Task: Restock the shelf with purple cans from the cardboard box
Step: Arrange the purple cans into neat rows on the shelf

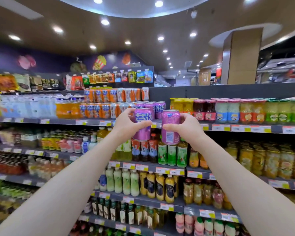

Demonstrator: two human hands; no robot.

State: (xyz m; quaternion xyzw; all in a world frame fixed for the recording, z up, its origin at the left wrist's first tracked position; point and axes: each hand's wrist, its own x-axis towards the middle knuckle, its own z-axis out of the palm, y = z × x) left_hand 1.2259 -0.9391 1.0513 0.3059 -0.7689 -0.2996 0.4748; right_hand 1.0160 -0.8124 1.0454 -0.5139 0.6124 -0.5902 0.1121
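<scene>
Up front, left hand (126, 124) grips purple metal can (142, 125), right hand (186, 128) grips second purple can (170, 127), both upright before grey metal shelf (61, 121) edge; more purple cans (157, 109) stand there. Supermarket aisle, brown ceiling (143, 31), round spotlights (105, 22).

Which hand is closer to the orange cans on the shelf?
Left. The left hand is just right of the orange cans; the right hand is farther right.

Two purple cans (142, 133) with white lettering, orange cans (99, 96), grey shelf (58, 121), yellow-and-white price tags (221, 127).
</scene>
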